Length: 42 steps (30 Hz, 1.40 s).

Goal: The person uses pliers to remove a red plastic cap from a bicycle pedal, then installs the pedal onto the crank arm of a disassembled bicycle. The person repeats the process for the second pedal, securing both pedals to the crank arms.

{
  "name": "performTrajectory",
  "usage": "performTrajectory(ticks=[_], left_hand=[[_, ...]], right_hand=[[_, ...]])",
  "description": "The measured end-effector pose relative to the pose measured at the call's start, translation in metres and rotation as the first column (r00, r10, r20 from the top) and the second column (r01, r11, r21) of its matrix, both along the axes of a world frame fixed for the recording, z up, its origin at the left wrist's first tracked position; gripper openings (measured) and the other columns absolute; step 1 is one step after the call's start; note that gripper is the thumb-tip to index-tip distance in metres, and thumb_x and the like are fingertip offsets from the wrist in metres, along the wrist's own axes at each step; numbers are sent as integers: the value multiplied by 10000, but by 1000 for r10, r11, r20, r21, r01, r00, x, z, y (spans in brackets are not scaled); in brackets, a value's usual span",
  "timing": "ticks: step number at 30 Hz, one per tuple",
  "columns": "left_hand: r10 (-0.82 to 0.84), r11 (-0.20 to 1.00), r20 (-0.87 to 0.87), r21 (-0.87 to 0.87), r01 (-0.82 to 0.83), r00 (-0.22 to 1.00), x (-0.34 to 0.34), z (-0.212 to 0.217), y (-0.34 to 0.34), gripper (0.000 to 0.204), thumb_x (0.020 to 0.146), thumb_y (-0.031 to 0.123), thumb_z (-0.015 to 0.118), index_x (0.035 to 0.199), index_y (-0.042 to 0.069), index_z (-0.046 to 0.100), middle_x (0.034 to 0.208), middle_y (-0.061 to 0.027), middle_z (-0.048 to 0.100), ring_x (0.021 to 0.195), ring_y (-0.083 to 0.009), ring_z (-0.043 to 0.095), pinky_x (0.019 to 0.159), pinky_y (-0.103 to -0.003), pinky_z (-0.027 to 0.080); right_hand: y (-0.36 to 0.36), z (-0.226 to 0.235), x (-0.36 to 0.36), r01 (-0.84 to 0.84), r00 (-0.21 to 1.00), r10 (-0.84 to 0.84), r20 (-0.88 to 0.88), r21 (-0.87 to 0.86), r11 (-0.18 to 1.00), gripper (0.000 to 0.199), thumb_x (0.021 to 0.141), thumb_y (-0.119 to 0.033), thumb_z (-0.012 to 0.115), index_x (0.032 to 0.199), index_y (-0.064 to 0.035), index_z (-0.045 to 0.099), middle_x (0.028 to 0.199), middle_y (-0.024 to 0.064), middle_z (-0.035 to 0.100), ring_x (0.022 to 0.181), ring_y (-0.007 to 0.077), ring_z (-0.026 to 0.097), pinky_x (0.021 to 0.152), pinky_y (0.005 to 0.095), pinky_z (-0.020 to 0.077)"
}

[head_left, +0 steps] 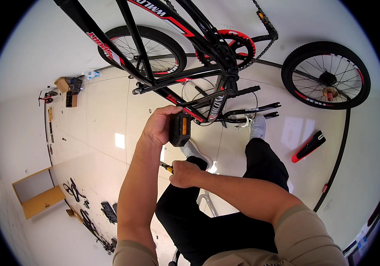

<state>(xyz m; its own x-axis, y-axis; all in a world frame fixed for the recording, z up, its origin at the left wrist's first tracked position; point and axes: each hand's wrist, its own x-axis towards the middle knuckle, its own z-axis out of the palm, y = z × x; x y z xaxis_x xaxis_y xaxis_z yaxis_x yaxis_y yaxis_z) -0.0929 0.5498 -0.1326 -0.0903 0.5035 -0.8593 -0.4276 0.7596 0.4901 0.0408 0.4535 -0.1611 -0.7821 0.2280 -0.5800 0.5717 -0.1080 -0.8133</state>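
A black bicycle frame (179, 33) with red and white markings stands in front of me. Below it, a black pedal (180, 137) with an orange reflector sits at the end of a crank arm. My left hand (158, 126) is closed around the pedal's left side and upper end, its fingers partly hidden behind it. Just below, my right hand (184, 174) is wrapped round a tool with a yellow-and-black handle (167, 167). The tool's working end points up and left, and its kind does not show clearly. A gap separates the tool from the pedal.
A loose wheel (296, 75) leans at the right wall; another wheel (181, 55) stands behind the frame. The red chainring (251, 42) carries a chain. A red-and-black mudguard (309, 146) lies at right. Cardboard boxes (62, 83) and several bicycle parts lie along the left wall.
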Motion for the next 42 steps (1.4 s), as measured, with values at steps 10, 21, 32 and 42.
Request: performTrajectory(ticks=[10, 21, 32, 42], left_hand=[[-36, 986, 25, 161, 31, 999, -11, 4, -21, 388, 954, 387, 631, 1128, 40, 647, 971, -103, 687, 906, -213, 660, 850, -380, 540], [-15, 993, 51, 121, 8, 999, -5, -4, -22, 333, 953, 331, 636, 1112, 39, 659, 983, -108, 704, 880, -211, 688, 783, -392, 590], [-116, 991, -217, 36, 126, 969, 6, 17, 1, 166, 878, 202, 733, 813, 112, 609, 724, -2, 620, 613, -105, 595, 591, -310, 557], [-161, 987, -165, -53, 155, 973, 4, 21, 4, 150, 884, 213, 710, 813, 128, 608, 807, -12, 663, 730, -135, 635, 669, -349, 542]], right_hand=[[2, 4, 3, 11, 1000, -11, 10, -20, 1000, 357, 780, -151, 560, 1035, 75, 666, 1078, 270, 688, 1063, 385, 667, 927, 453, 517], [-1, 1, 2, 11, 1000, -11, -1, -16, 1000, 359, 795, -175, 568, 1048, 71, 635, 1049, 275, 682, 1031, 401, 665, 900, 471, 516], [-4, -7, 0, 56, 998, -57, -30, -14, 998, 369, 794, -194, 577, 1039, 78, 631, 1043, 280, 681, 1025, 401, 666, 892, 461, 521], [-1, -3, -3, 8, 999, -7, 33, -48, 999, 343, 827, -150, 567, 1086, 50, 670, 1139, 235, 686, 1094, 360, 666, 926, 424, 527]])
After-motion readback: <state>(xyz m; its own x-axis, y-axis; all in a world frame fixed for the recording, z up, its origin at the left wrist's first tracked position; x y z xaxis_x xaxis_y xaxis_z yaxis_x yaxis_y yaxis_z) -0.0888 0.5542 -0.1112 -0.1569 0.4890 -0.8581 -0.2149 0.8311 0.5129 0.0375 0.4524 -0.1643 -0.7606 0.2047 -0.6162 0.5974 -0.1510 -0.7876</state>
